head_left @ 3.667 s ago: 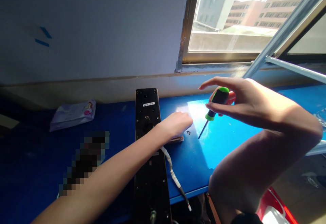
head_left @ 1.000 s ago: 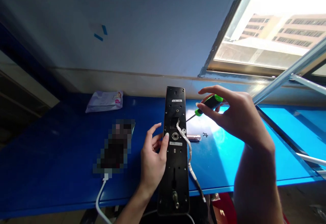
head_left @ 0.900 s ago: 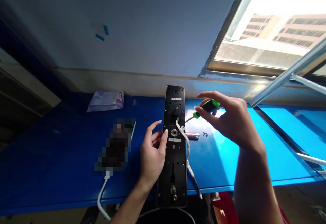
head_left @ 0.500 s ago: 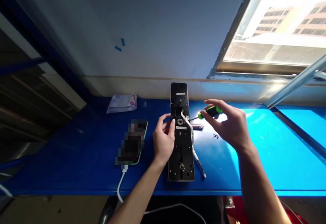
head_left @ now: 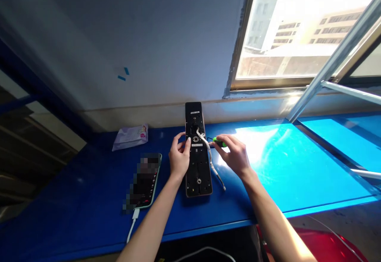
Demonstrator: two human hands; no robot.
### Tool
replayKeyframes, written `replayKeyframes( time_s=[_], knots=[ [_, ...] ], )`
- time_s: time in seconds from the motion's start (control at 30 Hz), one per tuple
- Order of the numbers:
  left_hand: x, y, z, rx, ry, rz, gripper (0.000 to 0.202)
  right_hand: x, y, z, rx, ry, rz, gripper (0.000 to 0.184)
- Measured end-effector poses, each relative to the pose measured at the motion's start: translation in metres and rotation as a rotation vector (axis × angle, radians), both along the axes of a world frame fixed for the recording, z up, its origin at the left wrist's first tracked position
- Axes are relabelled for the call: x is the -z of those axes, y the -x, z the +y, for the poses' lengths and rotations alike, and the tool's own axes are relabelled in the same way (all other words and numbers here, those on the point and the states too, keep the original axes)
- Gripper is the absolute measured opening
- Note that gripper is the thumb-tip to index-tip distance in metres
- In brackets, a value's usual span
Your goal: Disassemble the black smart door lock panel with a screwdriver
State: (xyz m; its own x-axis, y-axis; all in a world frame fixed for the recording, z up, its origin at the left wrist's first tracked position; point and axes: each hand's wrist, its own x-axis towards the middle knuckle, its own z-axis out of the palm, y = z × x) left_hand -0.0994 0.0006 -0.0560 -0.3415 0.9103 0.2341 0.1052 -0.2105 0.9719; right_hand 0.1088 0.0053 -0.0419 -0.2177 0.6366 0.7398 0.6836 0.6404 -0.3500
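Observation:
A long black panel [head_left: 198,166], which looks like a door lock body, lies lengthwise away from me, its screw-holed side facing up. My left hand [head_left: 179,158] grips its left edge, thumb on the upper face. A white-wrapped cable [head_left: 210,155] comes out of its upper half and hangs over the right side to a small connector. In my right hand [head_left: 236,153] is a screwdriver with a green and black handle [head_left: 219,141], held beside the panel's right edge. Its tip is too small to make out.
A phone [head_left: 145,182] with a white charging cable [head_left: 131,224] lies left of the panel on the blue table [head_left: 98,186]. Behind it rests a pale packet [head_left: 130,137]. A metal frame bar [head_left: 315,77] slants up at the right, in front of the window.
My right hand has moved left with the screwdriver, closer to the panel, its fingers more closed. The view has turned to the right. My left hand stays on the panel's edge.

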Motion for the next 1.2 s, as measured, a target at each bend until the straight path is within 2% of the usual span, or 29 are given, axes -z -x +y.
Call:
replayKeyframes(
  time_s=[0.13,0.33,0.63,0.83,1.03,1.2],
  knots=[
    [0.004,0.003,0.002,0.009,0.019,-0.051,0.059,0.012,0.005,-0.002,0.057,0.154,-0.047,0.028],
    [0.002,0.002,0.000,0.070,0.032,-0.123,0.067,0.015,0.015,-0.011,0.128,0.361,-0.109,0.031],
    [0.004,0.001,-0.006,0.117,0.019,-0.126,0.066,0.015,0.020,-0.016,0.118,0.515,-0.164,0.033],
    [0.006,0.002,-0.003,0.122,0.019,-0.141,0.065,0.018,0.020,-0.011,0.104,0.519,-0.157,0.033],
    [0.006,0.001,-0.004,0.119,0.009,-0.155,0.061,0.025,0.019,-0.007,0.091,0.446,-0.126,0.033],
    [0.004,0.000,-0.006,0.113,0.008,-0.168,0.060,0.015,0.019,-0.008,0.099,0.321,-0.045,0.033]
  ],
)
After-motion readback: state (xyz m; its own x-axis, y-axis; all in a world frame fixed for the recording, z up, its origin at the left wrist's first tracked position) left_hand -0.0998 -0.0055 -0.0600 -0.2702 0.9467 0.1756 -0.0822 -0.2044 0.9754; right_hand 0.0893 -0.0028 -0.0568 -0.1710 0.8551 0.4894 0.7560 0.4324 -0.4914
